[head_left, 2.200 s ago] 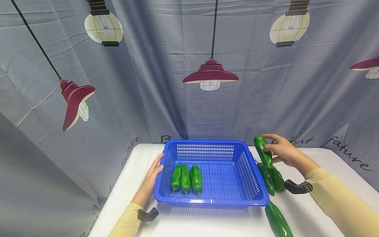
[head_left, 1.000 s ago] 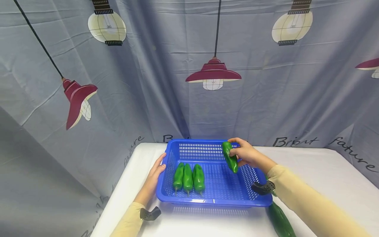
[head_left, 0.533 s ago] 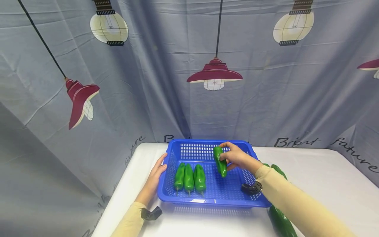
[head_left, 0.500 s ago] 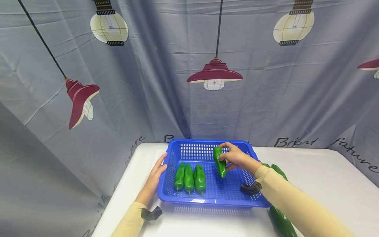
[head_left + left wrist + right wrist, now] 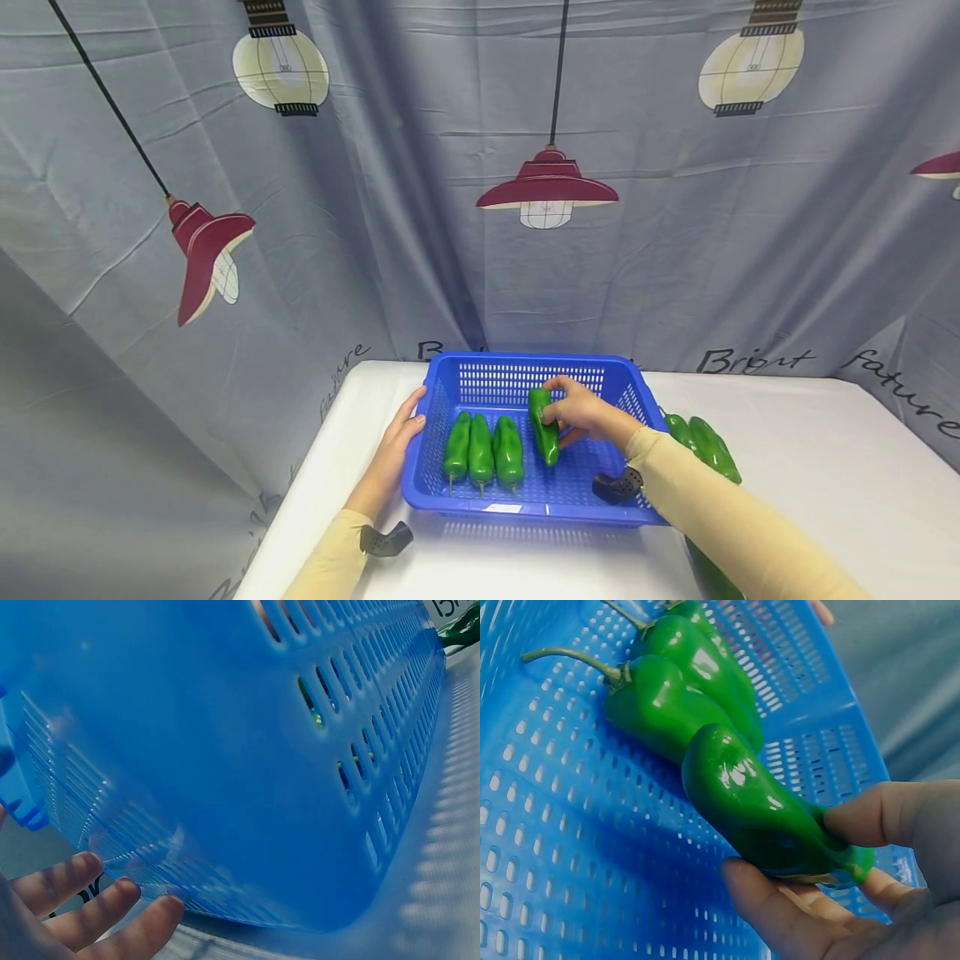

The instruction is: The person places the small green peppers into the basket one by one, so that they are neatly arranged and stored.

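Head cam: R hand [image 5: 581,410] pinches a pepper [image 5: 538,425] inside the basket [image 5: 540,510], now lower & nearer the 3 peppers [image 5: 481,450] than 1 sec ago, so prob. placing, not carrying. L hand [image 5: 392,450], fingers apart, is at basket's L rim; pepper-to-floor contact unclear.

Lamp-printed curtains [image 5: 405,208] around a white table [image 5: 795,467] suggest a booth.

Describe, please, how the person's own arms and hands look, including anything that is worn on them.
Both arms wear long, plain, pale yellow sleeves. The left hand and right hand are bare, without gloves. At each wrist sits a dark, curved device. I see no cables.
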The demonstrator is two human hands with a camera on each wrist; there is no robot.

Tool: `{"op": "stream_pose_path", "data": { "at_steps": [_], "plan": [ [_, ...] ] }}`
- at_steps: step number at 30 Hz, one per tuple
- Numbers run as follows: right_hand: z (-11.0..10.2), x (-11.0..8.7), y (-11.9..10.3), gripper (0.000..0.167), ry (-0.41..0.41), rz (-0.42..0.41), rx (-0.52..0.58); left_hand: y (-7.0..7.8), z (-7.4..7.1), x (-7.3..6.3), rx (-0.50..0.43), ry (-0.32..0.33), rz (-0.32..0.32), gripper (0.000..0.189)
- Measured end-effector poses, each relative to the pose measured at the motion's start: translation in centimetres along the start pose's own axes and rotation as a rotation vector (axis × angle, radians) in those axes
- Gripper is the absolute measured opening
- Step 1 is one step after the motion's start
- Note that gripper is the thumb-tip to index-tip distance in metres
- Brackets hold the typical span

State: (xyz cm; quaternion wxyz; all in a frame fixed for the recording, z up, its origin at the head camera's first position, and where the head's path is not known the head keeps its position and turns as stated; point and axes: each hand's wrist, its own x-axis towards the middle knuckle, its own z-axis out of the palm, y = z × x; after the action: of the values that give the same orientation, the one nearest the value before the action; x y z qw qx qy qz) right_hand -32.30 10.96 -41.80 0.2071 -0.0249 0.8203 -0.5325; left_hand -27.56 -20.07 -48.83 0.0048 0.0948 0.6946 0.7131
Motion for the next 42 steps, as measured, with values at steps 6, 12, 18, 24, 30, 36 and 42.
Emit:
{"op": "stream_pose_path", "data": {
  "at_steps": [6,12,18,24,30,36,42],
  "plan": [
    [0.5,0.2,0.2,0.060,-0.001,0.018,-0.008,0.2,0.1,-0.2,0.015,0.005,-0.001,0.057],
    [1.0,0.6,0.7,0.059,0.001,0.018,-0.019,0.4,0.2,-0.3,0.017,0.011,-0.007,0.057],
    [1.4,0.7,1.1,0.068,-0.011,0.033,-0.036,0.4,0.2,-0.2,0.009,0.009,-0.006,0.057],
    [1.6,0.7,1.2,0.063,-0.033,0.035,-0.032,0.3,0.1,-0.2,0.015,0.013,-0.005,0.057],
    [1.8,0.8,1.2,0.058,-0.043,0.051,-0.033,0.4,0.2,-0.2,0.022,0.011,-0.003,0.057],
    [1.8,0.9,1.2,0.057,-0.038,0.065,-0.038,0.1,0.1,0.0,0.023,0.014,-0.004,0.057],
    [1.8,0.9,1.4,0.056,-0.036,0.073,-0.033,-0.1,0.0,0.0,0.021,0.006,0.002,0.057]
  ]
}}
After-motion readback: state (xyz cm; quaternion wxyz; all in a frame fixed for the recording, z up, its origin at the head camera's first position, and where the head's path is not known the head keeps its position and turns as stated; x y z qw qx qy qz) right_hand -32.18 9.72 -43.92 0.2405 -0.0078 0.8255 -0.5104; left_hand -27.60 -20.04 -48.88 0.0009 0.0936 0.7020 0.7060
